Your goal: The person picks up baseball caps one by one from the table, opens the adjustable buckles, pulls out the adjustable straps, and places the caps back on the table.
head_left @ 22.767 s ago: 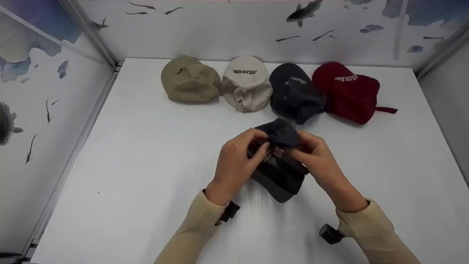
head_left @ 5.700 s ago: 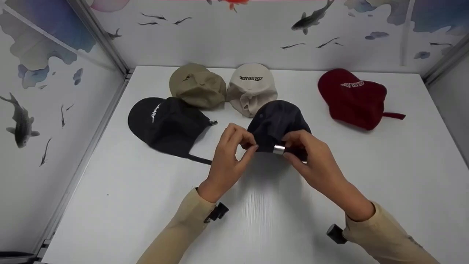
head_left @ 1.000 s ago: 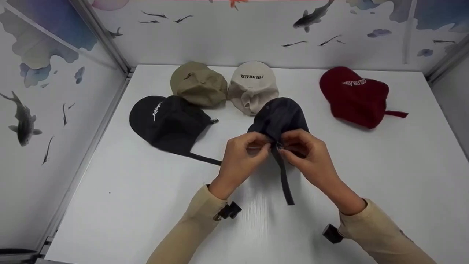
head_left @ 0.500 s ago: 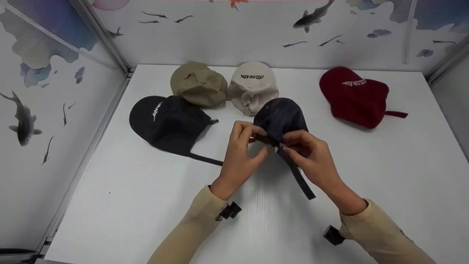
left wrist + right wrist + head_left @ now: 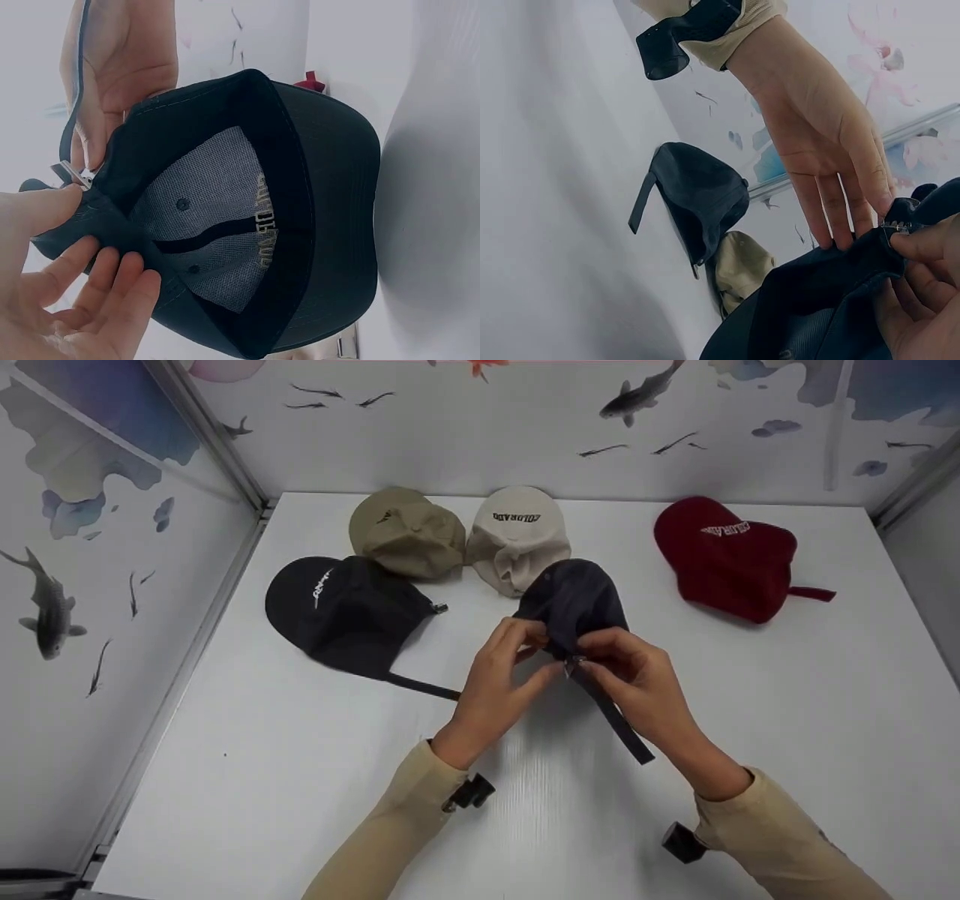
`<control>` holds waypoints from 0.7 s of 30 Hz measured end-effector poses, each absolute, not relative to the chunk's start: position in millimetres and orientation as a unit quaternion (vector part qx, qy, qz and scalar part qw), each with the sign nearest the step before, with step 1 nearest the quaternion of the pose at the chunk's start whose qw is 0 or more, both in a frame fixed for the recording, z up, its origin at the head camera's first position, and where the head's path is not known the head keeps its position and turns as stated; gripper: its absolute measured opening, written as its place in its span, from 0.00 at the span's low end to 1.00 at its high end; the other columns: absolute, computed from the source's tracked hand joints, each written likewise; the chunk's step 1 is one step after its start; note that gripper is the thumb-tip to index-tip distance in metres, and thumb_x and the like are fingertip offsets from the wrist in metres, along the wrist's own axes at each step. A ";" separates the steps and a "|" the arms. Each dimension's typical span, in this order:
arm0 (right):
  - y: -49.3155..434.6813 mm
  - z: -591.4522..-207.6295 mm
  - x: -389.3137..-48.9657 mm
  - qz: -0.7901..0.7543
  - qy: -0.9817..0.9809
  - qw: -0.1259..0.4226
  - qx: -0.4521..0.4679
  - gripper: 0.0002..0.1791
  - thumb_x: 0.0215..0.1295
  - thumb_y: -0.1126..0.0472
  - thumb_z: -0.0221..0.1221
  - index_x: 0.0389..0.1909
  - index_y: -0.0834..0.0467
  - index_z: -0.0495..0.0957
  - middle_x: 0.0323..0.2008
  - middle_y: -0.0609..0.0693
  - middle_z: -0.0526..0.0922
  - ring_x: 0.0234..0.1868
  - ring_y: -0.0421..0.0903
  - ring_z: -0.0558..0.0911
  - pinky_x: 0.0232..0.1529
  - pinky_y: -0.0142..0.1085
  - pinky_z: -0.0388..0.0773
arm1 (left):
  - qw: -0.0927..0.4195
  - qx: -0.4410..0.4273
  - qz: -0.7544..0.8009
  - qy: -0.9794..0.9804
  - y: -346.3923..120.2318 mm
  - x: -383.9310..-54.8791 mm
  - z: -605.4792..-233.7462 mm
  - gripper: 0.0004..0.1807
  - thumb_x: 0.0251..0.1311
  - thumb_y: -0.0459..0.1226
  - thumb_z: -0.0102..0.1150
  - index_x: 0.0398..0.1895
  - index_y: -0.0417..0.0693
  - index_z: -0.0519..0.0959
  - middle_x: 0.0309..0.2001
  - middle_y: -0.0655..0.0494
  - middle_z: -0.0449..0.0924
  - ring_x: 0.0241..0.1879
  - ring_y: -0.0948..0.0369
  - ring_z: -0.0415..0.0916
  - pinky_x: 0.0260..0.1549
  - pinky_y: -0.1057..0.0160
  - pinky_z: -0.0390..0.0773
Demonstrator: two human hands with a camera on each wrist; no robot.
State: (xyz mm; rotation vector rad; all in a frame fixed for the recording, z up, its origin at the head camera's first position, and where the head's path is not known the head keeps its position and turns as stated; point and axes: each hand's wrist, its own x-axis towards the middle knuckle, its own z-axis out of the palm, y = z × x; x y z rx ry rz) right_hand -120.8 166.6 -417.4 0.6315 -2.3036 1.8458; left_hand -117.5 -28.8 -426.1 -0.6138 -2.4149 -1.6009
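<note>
Both hands hold a navy baseball cap [image 5: 581, 592] over the middle of the table, its back strap nearest the person. The strap's tail [image 5: 619, 727] hangs out of a small metal buckle [image 5: 571, 666] toward the lower right. My left hand [image 5: 495, 682] pinches the back band, its thumb at the buckle and its fingers [image 5: 97, 281] along the fabric. My right hand [image 5: 645, 682] pinches the strap beside the buckle. In the left wrist view the cap's mesh lining [image 5: 214, 202] and brim [image 5: 337, 202] show. The right wrist view shows the buckle [image 5: 895, 226] between both hands.
A black cap [image 5: 337, 615] lies at left, its loose strap reaching toward my left hand. Khaki [image 5: 405, 532] and cream [image 5: 517, 536] caps sit at the back, a red cap [image 5: 724, 559] at back right. Walls edge the white table [image 5: 262, 795].
Earlier the black cap was in hand; it now lies at left, and the navy cap left the back row. Its strap tail came through the buckle, then swung right. The left thumb closed on the buckle.
</note>
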 end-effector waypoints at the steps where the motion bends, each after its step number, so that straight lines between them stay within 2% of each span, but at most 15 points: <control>1: 166.5 -417.2 -120.9 0.612 -0.760 0.059 0.211 0.11 0.61 0.81 0.59 0.44 0.71 0.80 0.38 0.39 0.84 0.40 0.35 0.84 0.41 0.24 0.81 | 0.086 -0.209 -0.540 -0.811 -28.9 -117.6 -426.1 0.19 0.64 0.40 0.65 0.55 0.44 0.75 0.53 0.51 0.74 0.57 0.60 0.76 0.58 0.67 0.78; 9: 166.0 -418.5 -122.3 0.614 -0.759 0.040 0.215 0.10 0.62 0.80 0.58 0.44 0.72 0.78 0.38 0.39 0.84 0.39 0.35 0.84 0.41 0.24 0.81 | 0.062 -0.220 -0.531 -0.816 -29.9 -117.1 -424.4 0.20 0.63 0.39 0.66 0.56 0.43 0.75 0.53 0.51 0.76 0.58 0.59 0.78 0.59 0.63 0.79; 21: 166.5 -422.5 -123.9 0.627 -0.744 0.021 0.232 0.10 0.62 0.80 0.58 0.44 0.73 0.79 0.39 0.38 0.85 0.39 0.35 0.85 0.42 0.24 0.81 | 0.088 -0.220 -0.524 -0.818 -29.7 -118.9 -427.1 0.14 0.63 0.35 0.66 0.49 0.42 0.77 0.47 0.51 0.80 0.50 0.60 0.81 0.53 0.69 0.80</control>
